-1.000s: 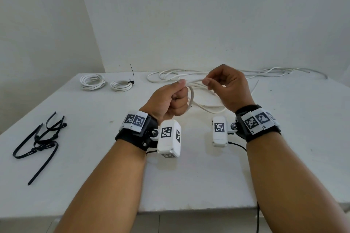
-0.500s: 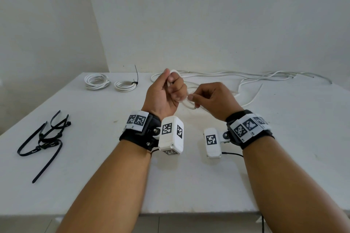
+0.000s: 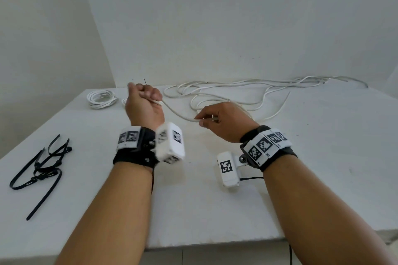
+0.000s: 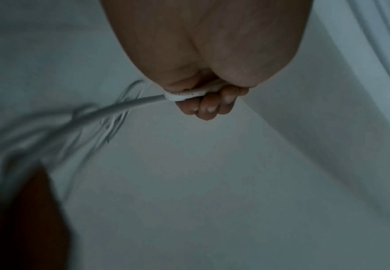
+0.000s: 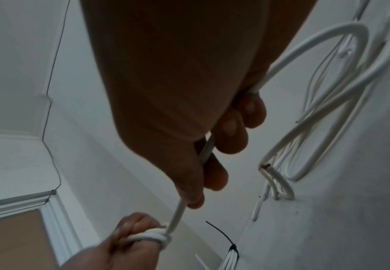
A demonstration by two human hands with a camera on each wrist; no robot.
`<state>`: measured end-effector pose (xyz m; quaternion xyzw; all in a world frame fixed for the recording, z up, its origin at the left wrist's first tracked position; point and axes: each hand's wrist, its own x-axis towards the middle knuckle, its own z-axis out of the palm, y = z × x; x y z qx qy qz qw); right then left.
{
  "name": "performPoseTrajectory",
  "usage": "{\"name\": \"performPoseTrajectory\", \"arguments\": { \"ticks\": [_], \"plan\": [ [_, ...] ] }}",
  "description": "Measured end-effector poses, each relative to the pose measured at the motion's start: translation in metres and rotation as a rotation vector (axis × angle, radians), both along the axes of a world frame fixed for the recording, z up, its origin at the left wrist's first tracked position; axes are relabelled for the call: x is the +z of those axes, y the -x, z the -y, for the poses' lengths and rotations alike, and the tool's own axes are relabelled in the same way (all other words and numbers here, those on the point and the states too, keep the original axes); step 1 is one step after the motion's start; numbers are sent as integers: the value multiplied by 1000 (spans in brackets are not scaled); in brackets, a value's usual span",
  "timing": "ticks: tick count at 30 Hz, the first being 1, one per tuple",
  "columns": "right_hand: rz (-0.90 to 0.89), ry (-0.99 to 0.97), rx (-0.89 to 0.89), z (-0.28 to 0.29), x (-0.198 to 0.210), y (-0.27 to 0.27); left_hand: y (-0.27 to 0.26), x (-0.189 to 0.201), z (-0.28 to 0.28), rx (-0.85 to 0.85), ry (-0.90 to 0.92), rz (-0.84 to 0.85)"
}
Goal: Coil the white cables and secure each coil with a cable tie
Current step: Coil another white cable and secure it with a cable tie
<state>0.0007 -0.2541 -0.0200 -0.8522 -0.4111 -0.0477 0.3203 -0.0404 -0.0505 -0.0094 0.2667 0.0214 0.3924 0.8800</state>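
Note:
My left hand [image 3: 144, 101] is raised in a fist over the table's far left and grips a few small turns of white cable [image 4: 184, 94]. From that fist one strand of the white cable [image 3: 176, 112] sags down to my right hand [image 3: 217, 118], which pinches it between thumb and fingers [image 5: 212, 175]. Behind my right hand the rest of the cable lies in loose loops [image 3: 237, 92] on the table. In the right wrist view the wound turns [image 5: 150, 237] show in my left fist.
A finished white coil [image 3: 101, 99] lies at the far left; another tied coil with a black cable tie [image 5: 232, 254] sits behind my left hand. Several black cable ties [image 3: 41, 170] lie near the left edge. The white table [image 3: 193, 211] meets walls behind and on the left.
My left hand has swung left and away, lifting its wound turns. My right hand has dropped lower and to the right, and a stretch of cable now spans the gap between them.

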Motion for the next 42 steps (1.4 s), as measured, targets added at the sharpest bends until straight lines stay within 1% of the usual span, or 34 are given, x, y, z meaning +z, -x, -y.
{"name": "performPoseTrajectory", "arguments": {
  "ticks": [1, 3, 4, 5, 7, 9, 10, 12, 15, 16, 19, 22, 25, 27, 29, 30, 33, 37, 39, 42],
  "plan": [
    [19, 18, 19, 0, 1, 2, -1, -2, 7, 59, -176, -107],
    [45, 13, 58, 0, 2, 5, 0, -8, 21, 128, -637, -323],
    [54, 0, 77, 0, 2, 5, 1, -12, 26, 125, -854, -417],
    [68, -18, 92, -1, 2, 5, 4, -15, 31, 100, -1002, -497],
    [95, -79, 117, -1, 0, 2, 6, -19, 35, 41, -1142, -615],
    [103, -154, 123, 1, -1, -3, 7, -19, 38, -20, -1223, -712],
    [112, -187, 116, 2, -1, -5, 8, -18, 39, -78, -1245, -730],
    [142, -234, 96, 4, -2, -9, 9, -17, 41, -218, -1258, -707],
    [186, -298, 87, 7, 0, -9, 12, -10, 44, -333, -1333, -671],
    [204, -318, 86, 7, 0, -9, 12, -9, 45, -372, -1306, -635],
    [229, -405, 67, 8, 2, -9, 11, -7, 49, -501, -1127, -546],
    [112, -548, -8, 13, 6, -12, 12, -10, 52, -651, -974, -454],
    [56, -615, -72, 18, 8, -15, 16, -11, 52, -770, -886, -299],
    [-2, -678, -105, 23, 8, -21, 18, -7, 46, -834, -726, -171],
    [-19, -718, -155, 29, 7, -25, 19, -2, 37, -883, -558, -46],
    [-19, -722, -171, 31, 5, -27, 19, -1, 32, -894, -507, 2],
    [-55, -647, -170, 25, 0, -25, 19, -1, 28, -893, -433, 90],
    [-74, -386, -97, 14, -3, -22, 13, -3, 29, -818, -328, 165],
    [-49, -272, -70, 10, -4, -19, 10, -3, 32, -744, -307, 148],
    [-30, -153, -34, 4, -5, -13, 7, -5, 39, -603, -334, 9]
  ]
}}
